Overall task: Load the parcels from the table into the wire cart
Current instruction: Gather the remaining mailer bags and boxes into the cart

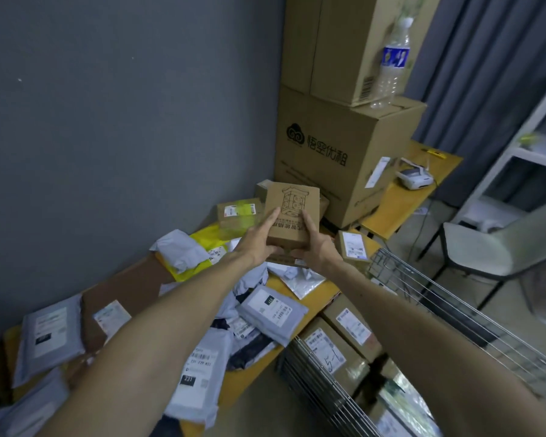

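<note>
A small brown cardboard box [292,200] with a printed tower drawing is lifted above the far end of the yellow table [316,298]. My left hand [259,238] grips its left side and my right hand [312,244] grips its right side and underside. Grey mailer bags [273,310], a yellow bag [207,238] and small taped boxes [238,212] lie spread over the table. The wire cart [454,313] stands at the lower right against the table edge, with several brown boxes [334,351] inside.
Two large cardboard cartons [338,159] are stacked at the table's far end with a plastic water bottle [391,64] on top. A label printer [413,178] sits beyond them. A chair [498,244] and white shelving [524,152] stand at the right.
</note>
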